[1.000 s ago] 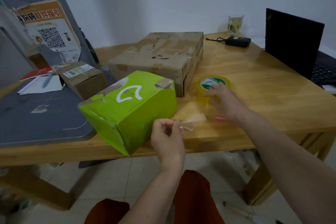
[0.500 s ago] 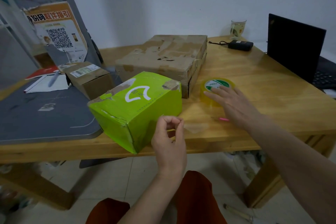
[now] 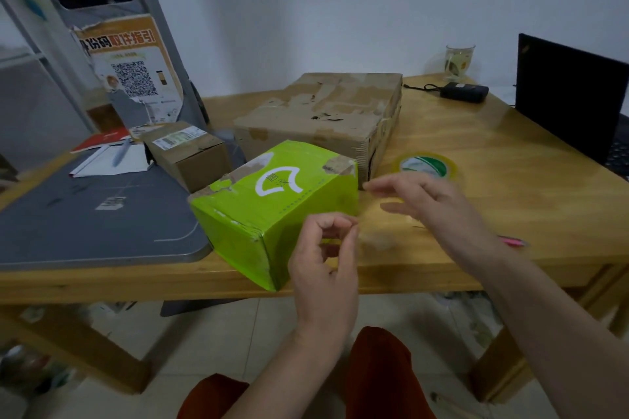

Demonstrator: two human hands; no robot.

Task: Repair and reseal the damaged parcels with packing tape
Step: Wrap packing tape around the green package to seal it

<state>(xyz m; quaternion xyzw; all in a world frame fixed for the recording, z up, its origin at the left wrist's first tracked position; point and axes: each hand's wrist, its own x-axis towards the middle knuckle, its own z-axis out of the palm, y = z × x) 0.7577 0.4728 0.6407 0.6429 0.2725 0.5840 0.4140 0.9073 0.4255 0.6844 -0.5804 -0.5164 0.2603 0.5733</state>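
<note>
Head view is all I have, looking down over a wooden table. My left hand hovers at the near edge, right in front of the green parcel, fingers curled with thumb and forefinger tips close together. A faint clear strip of tape shows just to the right of those fingertips, but I cannot tell whether the fingers actually pinch it. My right hand is blurred, reaching across above the table with fingers stretched out loose, holding nothing; its fingertips point toward the green parcel's right corner.

That green parcel sits at the table's front, one corner jutting past the edge, with torn brown patches at its top corners. Behind it, touching or nearly so, lies the large flat brown parcel, its top scuffed and punctured. To the left, a small brown parcel with a white label rests partly on a grey mat. The roll of packing tape lies flat just beyond my right hand, beside the big parcel. A pink pen peeks out past my right wrist. Farther back right I see a glass, a black power adapter and a laptop.
</note>
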